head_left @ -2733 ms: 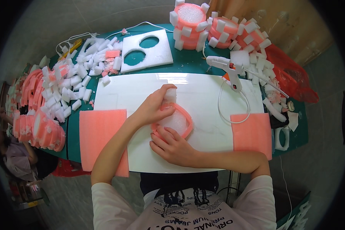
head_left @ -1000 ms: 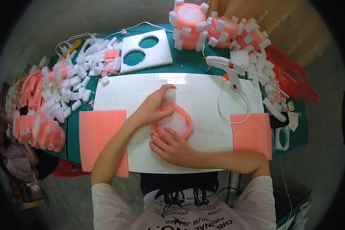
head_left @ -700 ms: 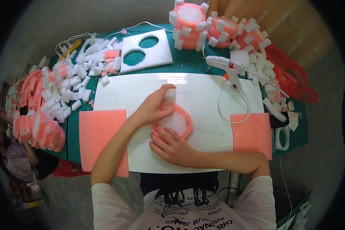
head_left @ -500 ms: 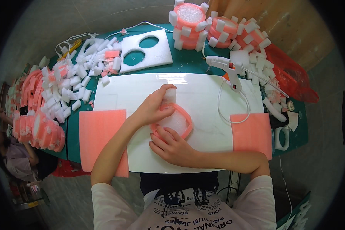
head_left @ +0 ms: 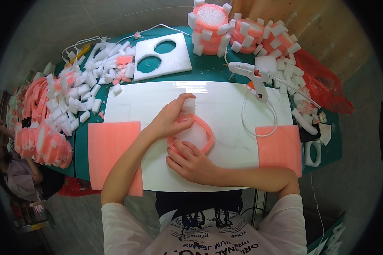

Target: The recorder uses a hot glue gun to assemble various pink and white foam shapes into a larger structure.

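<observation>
Beyond heaped white foam pieces (head_left: 74, 100) and a pink foam sheet (head_left: 114, 148) at left, a person's left hand (head_left: 171, 118) closes on a white foam block (head_left: 190, 106), holding it at the far edge of a pink foam ring (head_left: 210, 132) on a pale board (head_left: 234, 153). The right hand (head_left: 193, 165) grips the ring's near side with curled fingers, while a white glue gun (head_left: 244, 70) and another pink sheet (head_left: 278, 151) lie at right.
</observation>
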The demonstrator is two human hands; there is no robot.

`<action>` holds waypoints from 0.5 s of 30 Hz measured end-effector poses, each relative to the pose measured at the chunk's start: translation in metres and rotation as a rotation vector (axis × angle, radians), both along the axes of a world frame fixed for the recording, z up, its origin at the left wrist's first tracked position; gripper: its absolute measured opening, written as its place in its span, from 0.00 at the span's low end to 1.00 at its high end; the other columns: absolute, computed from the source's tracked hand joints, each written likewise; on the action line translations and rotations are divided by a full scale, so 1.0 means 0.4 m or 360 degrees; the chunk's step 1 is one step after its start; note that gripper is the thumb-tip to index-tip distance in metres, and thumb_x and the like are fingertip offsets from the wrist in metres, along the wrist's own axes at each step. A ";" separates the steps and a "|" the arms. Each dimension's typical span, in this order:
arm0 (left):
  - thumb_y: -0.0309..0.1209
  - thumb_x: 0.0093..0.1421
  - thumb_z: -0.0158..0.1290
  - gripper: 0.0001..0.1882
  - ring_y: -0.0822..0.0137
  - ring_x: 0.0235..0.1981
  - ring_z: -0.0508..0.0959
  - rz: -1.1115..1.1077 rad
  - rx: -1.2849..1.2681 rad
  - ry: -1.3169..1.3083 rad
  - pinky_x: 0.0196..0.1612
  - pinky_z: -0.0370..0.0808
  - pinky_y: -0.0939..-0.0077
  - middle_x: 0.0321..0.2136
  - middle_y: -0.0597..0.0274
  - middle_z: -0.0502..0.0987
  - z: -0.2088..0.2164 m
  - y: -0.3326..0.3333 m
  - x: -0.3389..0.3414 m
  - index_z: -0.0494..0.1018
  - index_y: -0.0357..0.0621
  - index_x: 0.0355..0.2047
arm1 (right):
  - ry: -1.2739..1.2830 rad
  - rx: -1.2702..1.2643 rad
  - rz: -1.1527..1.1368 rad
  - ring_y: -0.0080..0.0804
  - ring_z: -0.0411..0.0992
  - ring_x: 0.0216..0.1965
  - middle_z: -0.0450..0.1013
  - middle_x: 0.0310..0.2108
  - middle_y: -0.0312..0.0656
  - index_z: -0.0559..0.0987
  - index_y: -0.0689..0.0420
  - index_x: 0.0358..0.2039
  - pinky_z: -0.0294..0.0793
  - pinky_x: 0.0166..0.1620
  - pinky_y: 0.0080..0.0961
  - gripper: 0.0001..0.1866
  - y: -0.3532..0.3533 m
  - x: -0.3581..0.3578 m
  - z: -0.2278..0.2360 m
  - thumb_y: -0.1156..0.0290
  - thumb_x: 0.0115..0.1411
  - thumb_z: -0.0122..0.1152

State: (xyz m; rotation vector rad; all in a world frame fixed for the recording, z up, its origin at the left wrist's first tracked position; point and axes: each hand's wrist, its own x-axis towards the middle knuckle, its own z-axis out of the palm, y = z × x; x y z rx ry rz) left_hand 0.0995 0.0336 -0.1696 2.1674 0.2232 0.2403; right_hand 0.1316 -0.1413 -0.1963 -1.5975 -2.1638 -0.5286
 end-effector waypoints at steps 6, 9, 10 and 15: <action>0.26 0.49 0.53 0.31 0.59 0.35 0.77 0.0004 -0.0009 0.0023 0.43 0.72 0.71 0.35 0.51 0.76 0.002 0.000 0.001 0.58 0.45 0.55 | 0.0005 -0.0028 -0.0006 0.46 0.66 0.52 0.70 0.44 0.45 0.74 0.59 0.36 0.64 0.53 0.39 0.13 -0.002 0.000 0.004 0.69 0.50 0.53; 0.26 0.49 0.53 0.31 0.59 0.35 0.77 0.0005 -0.0008 0.0021 0.43 0.72 0.71 0.35 0.51 0.76 0.002 0.000 0.001 0.58 0.45 0.55 | 0.0003 -0.0031 -0.0004 0.46 0.66 0.52 0.70 0.44 0.45 0.74 0.59 0.36 0.64 0.53 0.39 0.13 -0.002 0.000 0.004 0.69 0.50 0.53; 0.27 0.49 0.53 0.31 0.59 0.35 0.77 0.0007 -0.0004 0.0029 0.43 0.72 0.71 0.35 0.51 0.76 0.002 0.000 0.001 0.58 0.45 0.55 | 0.0003 -0.0031 -0.0004 0.46 0.66 0.52 0.70 0.44 0.45 0.74 0.59 0.36 0.64 0.53 0.39 0.13 -0.001 0.000 0.004 0.69 0.50 0.53; 0.27 0.49 0.53 0.31 0.59 0.35 0.77 -0.0001 0.0010 0.0007 0.43 0.72 0.71 0.35 0.51 0.76 0.001 0.001 0.001 0.58 0.45 0.55 | 0.0007 -0.0035 -0.0005 0.46 0.67 0.52 0.70 0.44 0.45 0.74 0.59 0.36 0.64 0.53 0.39 0.12 0.000 0.000 0.003 0.69 0.50 0.53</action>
